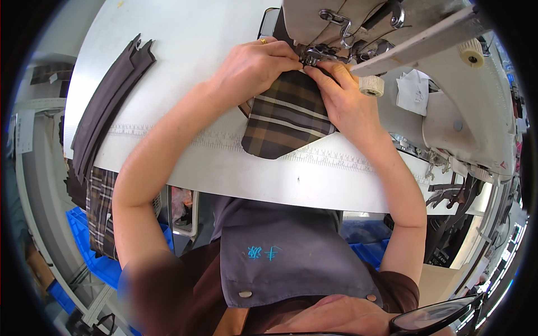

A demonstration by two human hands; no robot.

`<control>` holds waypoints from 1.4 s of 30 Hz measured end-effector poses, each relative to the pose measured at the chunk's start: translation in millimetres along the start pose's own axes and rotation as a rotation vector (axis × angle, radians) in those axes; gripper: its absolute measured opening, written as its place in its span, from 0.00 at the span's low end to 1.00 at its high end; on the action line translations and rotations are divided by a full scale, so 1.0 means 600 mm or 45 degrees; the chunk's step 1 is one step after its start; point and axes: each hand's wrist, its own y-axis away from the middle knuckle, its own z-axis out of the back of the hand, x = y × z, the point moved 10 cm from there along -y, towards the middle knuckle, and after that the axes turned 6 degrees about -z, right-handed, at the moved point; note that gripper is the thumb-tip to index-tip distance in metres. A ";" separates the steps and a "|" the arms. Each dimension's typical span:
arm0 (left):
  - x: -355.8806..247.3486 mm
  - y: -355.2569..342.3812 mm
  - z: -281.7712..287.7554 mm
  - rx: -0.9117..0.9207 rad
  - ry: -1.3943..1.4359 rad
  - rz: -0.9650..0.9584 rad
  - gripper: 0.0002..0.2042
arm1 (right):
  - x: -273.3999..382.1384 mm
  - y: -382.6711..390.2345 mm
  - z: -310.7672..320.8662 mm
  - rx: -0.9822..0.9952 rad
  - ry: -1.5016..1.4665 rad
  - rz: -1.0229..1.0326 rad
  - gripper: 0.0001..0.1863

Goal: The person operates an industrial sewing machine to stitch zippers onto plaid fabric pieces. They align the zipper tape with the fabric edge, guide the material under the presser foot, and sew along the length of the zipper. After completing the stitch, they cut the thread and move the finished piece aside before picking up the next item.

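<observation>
Fingers [282, 51] of left hand [253, 66] and right hand [348, 101] grip brown plaid fabric [283, 120] beside silver metal presser foot [315, 55]; slipping could prick them.

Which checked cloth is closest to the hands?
The checked piece between the left hand and right hand; the other checked cloth is far left, by the blue crate.

Worn here are a dark maroon short-sleeved cloth shirt [207, 285], a grey fabric apron [302, 274] with teal lettering [255, 253] and round metal snaps [245, 294], black-framed glasses [434, 317] and a gold-coloured ring [263, 41] (on the left hand [253, 64]).
</observation>
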 end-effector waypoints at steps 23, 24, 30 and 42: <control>0.002 0.004 0.002 -0.030 -0.070 -0.011 0.11 | -0.004 -0.001 -0.003 0.025 0.015 -0.043 0.19; 0.002 0.003 0.002 -0.031 -0.068 -0.013 0.11 | -0.006 -0.002 -0.003 0.041 0.043 -0.049 0.19; 0.005 0.000 -0.007 -0.002 -0.007 0.002 0.11 | -0.005 0.014 0.048 -0.081 -0.069 0.017 0.17; 0.004 0.004 -0.006 -0.017 -0.029 -0.003 0.11 | -0.540 0.366 0.770 -1.234 -0.052 -1.340 0.20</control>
